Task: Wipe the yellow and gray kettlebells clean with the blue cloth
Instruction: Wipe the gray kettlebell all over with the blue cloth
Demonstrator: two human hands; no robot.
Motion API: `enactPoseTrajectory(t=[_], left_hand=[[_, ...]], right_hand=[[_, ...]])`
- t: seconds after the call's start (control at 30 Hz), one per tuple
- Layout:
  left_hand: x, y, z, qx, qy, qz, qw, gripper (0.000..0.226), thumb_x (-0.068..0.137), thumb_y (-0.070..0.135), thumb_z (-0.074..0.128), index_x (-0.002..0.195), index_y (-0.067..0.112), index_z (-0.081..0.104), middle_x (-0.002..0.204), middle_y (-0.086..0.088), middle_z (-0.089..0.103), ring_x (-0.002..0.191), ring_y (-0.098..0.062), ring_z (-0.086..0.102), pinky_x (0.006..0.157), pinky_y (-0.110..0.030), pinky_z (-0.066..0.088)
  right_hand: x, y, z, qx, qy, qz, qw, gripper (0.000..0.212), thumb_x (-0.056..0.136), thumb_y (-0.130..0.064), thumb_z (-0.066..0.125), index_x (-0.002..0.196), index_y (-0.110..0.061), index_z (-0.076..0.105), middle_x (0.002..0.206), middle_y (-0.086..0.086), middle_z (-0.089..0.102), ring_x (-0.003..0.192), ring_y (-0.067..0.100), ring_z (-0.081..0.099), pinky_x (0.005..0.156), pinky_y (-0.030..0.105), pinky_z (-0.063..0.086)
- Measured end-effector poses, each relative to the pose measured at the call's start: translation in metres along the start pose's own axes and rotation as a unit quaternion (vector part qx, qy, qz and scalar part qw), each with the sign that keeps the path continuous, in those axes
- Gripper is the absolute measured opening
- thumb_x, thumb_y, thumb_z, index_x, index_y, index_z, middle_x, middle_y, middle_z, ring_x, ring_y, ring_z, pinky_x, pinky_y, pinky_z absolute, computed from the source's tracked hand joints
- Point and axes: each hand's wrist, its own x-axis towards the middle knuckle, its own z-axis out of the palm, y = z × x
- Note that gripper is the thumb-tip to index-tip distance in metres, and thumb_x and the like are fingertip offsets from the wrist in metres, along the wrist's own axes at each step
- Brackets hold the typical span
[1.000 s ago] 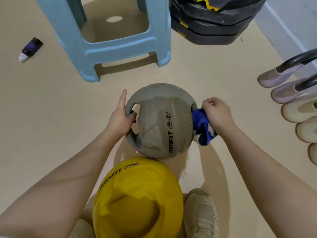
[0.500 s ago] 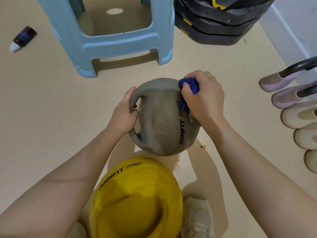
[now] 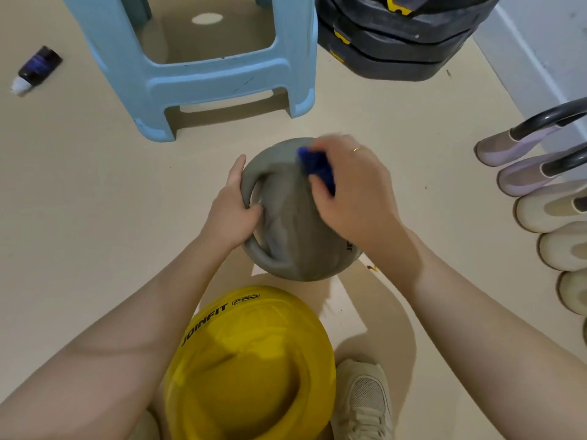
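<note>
Gray kettlebell (image 3: pixel 292 227) on the floor (image 3: pixel 79 201), mid-scene, just far of the yellow kettlebell (image 3: pixel 251 369). Left hand (image 3: pixel 232 211) curled round its handle; right hand (image 3: pixel 349 192) pinching the blue cloth (image 3: pixel 317 165) against its top.

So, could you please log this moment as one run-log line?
step: wiping gray kettlebell | left hand: grips handle | right hand: presses blue cloth on top | yellow kettlebell: untouched

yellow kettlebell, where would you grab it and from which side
Judging by the matching rounded grey rubber kettlebell, whose loop handle the left hand grips, the handle is likely the best hold. On the rounded yellow rubber kettlebell no handle is clearly visible, only a dark hollow on its near side, so probably hook fingers in from there.
</note>
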Motion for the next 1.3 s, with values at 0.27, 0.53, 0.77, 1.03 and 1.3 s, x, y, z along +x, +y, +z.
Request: enactPoseTrajectory(t=[0.27,0.53,0.77,1.03,1.3], left_hand=[[0.0,0.008,0.003,0.001,-0.004,-0.024,1.0,0.077,0.087,0.006,0.048,0.149,0.027,0.006,0.097,0.001,0.054,0.074,-0.016,0.053,0.06,-0.019,0.037],[0.005,0.026,0.01,0.035,0.008,-0.007,0.999,0.059,0.085,0.006,0.048,0.139,0.02,0.025,0.094,-0.003,0.053,0.078,-0.019,0.049,0.058,-0.022,0.033],[0.014,0.037,0.015,0.055,0.004,-0.003,0.998,0.066,0.083,0.006,0.046,0.142,0.027,0.024,0.103,-0.011,0.057,0.088,-0.028,0.052,0.075,-0.029,0.037],[0.018,0.036,0.014,0.051,0.004,0.0,0.999,0.063,0.083,0.006,0.046,0.139,0.029,0.028,0.099,-0.004,0.055,0.087,-0.024,0.051,0.073,-0.029,0.038],[0.011,0.013,0.004,0.059,0.017,0.013,0.998,0.064,0.083,0.01,0.047,0.14,0.034,0.028,0.106,-0.003,0.059,0.089,-0.025,0.057,0.073,-0.03,0.04]], right_hand=[[0.009,0.013,-0.008,-0.041,-0.03,-0.111,0.993,0.026,0.086,-0.022,0.048,0.104,-0.014,0.066,0.096,0.006,0.067,0.071,0.03,0.057,0.061,0.034,0.05],[-0.011,0.014,-0.011,-0.144,-0.089,-0.268,0.948,0.025,0.079,-0.013,0.042,0.082,-0.015,0.067,0.083,0.005,0.066,0.057,0.023,0.052,0.055,0.021,0.028],[-0.028,0.019,-0.009,-0.114,-0.066,-0.285,0.949,0.023,0.079,-0.01,0.046,0.076,-0.016,0.068,0.08,0.003,0.066,0.055,0.021,0.051,0.054,0.023,0.033],[-0.027,0.023,-0.013,-0.064,0.033,-0.092,0.993,0.018,0.08,-0.008,0.052,0.086,-0.012,0.068,0.085,0.01,0.063,0.055,0.029,0.055,0.047,0.028,0.046],[-0.012,0.034,-0.007,0.131,0.071,0.176,0.973,0.024,0.083,-0.009,0.055,0.099,-0.023,0.065,0.101,-0.007,0.051,0.086,0.007,0.046,0.072,0.007,0.036]])
